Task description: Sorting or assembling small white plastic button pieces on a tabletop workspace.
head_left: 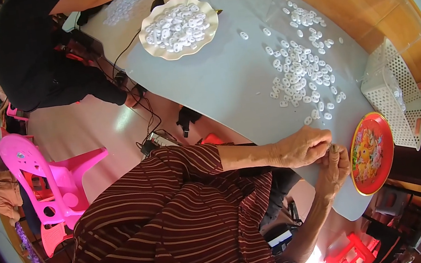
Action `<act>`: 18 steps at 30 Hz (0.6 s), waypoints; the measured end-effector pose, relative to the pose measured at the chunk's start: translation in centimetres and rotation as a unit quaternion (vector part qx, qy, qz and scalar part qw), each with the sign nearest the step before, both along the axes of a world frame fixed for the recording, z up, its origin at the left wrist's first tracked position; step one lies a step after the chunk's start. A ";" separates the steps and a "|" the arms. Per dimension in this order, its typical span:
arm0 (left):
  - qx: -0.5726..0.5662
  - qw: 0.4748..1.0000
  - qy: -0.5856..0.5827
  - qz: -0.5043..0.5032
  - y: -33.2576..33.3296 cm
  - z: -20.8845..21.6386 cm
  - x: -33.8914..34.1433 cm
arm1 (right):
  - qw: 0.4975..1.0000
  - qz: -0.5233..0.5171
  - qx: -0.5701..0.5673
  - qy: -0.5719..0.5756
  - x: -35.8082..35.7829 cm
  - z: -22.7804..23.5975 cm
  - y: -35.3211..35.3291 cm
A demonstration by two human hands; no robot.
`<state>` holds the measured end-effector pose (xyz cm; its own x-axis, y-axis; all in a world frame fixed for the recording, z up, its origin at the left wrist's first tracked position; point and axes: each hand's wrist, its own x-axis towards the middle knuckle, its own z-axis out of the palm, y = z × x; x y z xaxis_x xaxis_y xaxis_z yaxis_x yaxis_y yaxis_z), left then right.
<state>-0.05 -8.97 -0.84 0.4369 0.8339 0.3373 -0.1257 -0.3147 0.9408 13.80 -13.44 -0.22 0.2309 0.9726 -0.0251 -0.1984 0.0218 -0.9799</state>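
Observation:
My left hand [303, 147] and my right hand [335, 167] meet above the near right part of the grey table [204, 87]. Both are closed, fingertips pinched together at one spot. Whatever they pinch is too small to make out. Just beyond them lie many loose small white oval plastic pieces [299, 74], each with what look like two holes or dark marks. Close by on the right, a round red tray [384, 135] with a gold rim and a colourful printed picture leans out past the table's edge.
A cream plate with a wavy rim [150, 51], heaped with white pieces, stands farther left. At right is a white perforated basket [403, 101]. A co-worker in black [30, 54] is at the far left; a pink plastic chair [60, 178] and cables [151, 107] are on the floor side.

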 end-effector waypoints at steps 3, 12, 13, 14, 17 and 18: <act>0.084 0.995 0.038 0.034 -0.4 -0.1 0.3 | 0.995 0.001 0.008 -0.095 0.4 0.1 -0.4; -0.193 0.980 -0.016 -0.054 0.7 0.8 -0.8 | 0.987 0.043 -0.055 -0.147 0.5 1.4 0.9; -0.189 0.981 0.010 -0.045 0.9 0.4 -1.1 | 0.993 0.042 -0.063 -0.089 0.1 1.6 1.0; -0.198 0.977 0.010 -0.073 1.0 0.3 -0.9 | 0.993 0.016 -0.075 -0.092 0.3 1.5 1.0; -0.130 0.989 -0.001 -0.075 0.9 0.5 -0.7 | 0.999 0.032 -0.030 -0.013 0.7 0.8 0.8; -0.135 0.988 0.003 -0.078 0.9 0.7 -0.9 | 0.999 0.042 -0.021 0.010 0.6 1.0 0.9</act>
